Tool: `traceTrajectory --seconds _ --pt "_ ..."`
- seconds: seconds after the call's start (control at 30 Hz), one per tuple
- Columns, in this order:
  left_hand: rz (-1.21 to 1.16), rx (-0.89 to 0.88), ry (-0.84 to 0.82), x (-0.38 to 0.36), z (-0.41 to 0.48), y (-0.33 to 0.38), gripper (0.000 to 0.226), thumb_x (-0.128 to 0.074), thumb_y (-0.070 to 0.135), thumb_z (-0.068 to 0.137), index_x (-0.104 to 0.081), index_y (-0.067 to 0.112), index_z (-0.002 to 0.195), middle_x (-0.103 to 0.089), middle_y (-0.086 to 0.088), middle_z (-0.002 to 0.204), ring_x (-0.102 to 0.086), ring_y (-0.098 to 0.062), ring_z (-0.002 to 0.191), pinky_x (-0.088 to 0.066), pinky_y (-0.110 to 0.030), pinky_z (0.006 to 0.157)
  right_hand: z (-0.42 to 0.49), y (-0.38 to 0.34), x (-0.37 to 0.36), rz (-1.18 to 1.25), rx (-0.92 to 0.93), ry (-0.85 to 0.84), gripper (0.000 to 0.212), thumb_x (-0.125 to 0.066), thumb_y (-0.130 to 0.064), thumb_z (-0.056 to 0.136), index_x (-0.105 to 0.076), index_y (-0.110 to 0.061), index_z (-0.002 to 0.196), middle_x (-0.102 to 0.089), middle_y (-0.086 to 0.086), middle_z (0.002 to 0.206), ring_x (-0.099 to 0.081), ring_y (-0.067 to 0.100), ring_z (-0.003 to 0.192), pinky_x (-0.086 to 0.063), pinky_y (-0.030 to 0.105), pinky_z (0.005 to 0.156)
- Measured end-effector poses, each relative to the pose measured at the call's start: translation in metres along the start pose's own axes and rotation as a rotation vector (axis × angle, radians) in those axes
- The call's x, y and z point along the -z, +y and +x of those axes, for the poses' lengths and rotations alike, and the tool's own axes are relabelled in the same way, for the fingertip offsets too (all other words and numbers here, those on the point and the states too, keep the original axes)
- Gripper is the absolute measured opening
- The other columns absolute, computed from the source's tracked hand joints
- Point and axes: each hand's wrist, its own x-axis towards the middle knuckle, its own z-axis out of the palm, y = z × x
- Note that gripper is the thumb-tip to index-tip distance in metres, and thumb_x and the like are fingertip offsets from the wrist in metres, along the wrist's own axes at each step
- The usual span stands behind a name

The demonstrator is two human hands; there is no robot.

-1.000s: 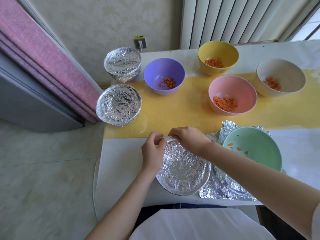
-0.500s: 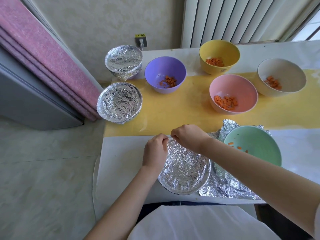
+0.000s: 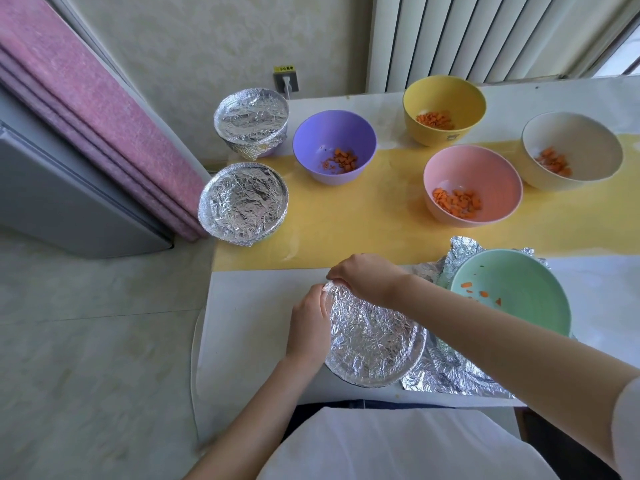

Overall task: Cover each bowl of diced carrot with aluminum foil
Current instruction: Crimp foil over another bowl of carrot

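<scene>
On the foil-covered bowl [image 3: 374, 344], left grip [image 3: 306, 323] and right grip [image 3: 363, 277], far-left rim.

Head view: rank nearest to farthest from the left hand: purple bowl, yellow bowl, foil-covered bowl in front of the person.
1. foil-covered bowl: left hand grips its left rim.
2. purple bowl: farther back, mid-table.
3. yellow bowl: farthest, back right.

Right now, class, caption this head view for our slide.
Left hand and right hand crimp the near bowl's foil; five carrot bowls sit uncovered.
</scene>
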Motion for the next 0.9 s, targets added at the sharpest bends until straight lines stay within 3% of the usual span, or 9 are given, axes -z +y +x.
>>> traceTrajectory --seconds 0.13,0.23,0.37,0.53,0.63,0.77,0.9 --pt "0.036 0.019 0.007 0.001 0.004 0.004 0.022 -0.038 0.011 0.098 -0.057 0.001 0.093 -0.04 -0.002 0.062 -0.033 -0.025 0.061 -0.012 -0.029 0.056 -0.001 -0.002 0.007 -0.076 0.001 -0.001 0.034 -0.039 0.003 0.091 -0.06 -0.01 0.114 -0.066 0.007 0.108 -0.061 0.026 0.09 -0.042 0.029 0.066" --pt "0.072 0.013 -0.008 -0.001 0.005 0.003 0.022 -0.038 0.013 0.099 -0.057 0.003 0.096 -0.049 -0.007 0.065 -0.039 -0.028 0.063 -0.015 -0.031 0.057 -0.002 -0.005 0.009 -0.245 0.033 -0.008 0.033 -0.038 0.002 0.093 -0.058 -0.01 0.116 -0.065 0.007 0.109 -0.062 0.027 0.094 -0.045 0.032 0.069" --pt "0.121 -0.006 -0.022 0.001 0.006 0.003 0.024 -0.038 0.014 0.099 -0.059 0.005 0.106 -0.062 -0.019 0.081 -0.047 -0.031 0.068 -0.021 -0.032 0.059 0.0 -0.01 0.004 -0.28 0.043 -0.011 0.032 -0.037 0.0 0.094 -0.054 -0.01 0.12 -0.064 0.009 0.111 -0.062 0.028 0.095 -0.044 0.032 0.069" --pt "0.144 -0.053 -0.045 0.002 0.007 0.001 0.023 -0.039 0.014 0.099 -0.059 0.004 0.107 -0.064 -0.018 0.083 -0.057 -0.036 0.075 -0.026 -0.033 0.058 -0.001 -0.002 0.002 -0.112 -0.002 -0.021 0.031 -0.038 -0.004 0.096 -0.054 -0.014 0.121 -0.064 0.009 0.11 -0.062 0.03 0.096 -0.038 0.03 0.067" --pt "0.139 -0.06 -0.067 0.003 0.006 0.0 0.024 -0.038 0.019 0.1 -0.057 0.004 0.103 -0.064 -0.017 0.085 -0.058 -0.037 0.076 -0.027 -0.033 0.058 -0.004 0.006 -0.001 0.109 -0.03 0.026 0.029 -0.04 -0.02 0.101 -0.055 -0.015 0.124 -0.065 0.01 0.112 -0.063 0.03 0.096 -0.049 0.035 0.073" --pt "0.189 -0.051 -0.09 0.005 0.004 -0.002 0.024 -0.033 0.018 0.1 -0.054 0.008 0.103 -0.064 -0.015 0.087 -0.057 -0.033 0.076 -0.027 -0.032 0.059 -0.013 0.019 -0.007 0.143 -0.059 0.073 0.03 -0.043 -0.011 0.098 -0.058 -0.019 0.123 -0.069 0.006 0.104 -0.065 0.025 0.085 -0.053 0.037 0.073" --pt "0.204 -0.037 -0.114 0.007 0.004 0.003 0.03 -0.029 0.022 0.101 -0.041 0.016 0.128 -0.065 -0.014 0.092 -0.059 -0.033 0.08 -0.037 -0.035 0.061 -0.015 0.021 -0.007 0.157 -0.021 0.061 0.028 -0.044 -0.013 0.099 -0.058 -0.016 0.123 -0.069 0.005 0.104 -0.065 0.023 0.084 -0.053 0.036 0.075"
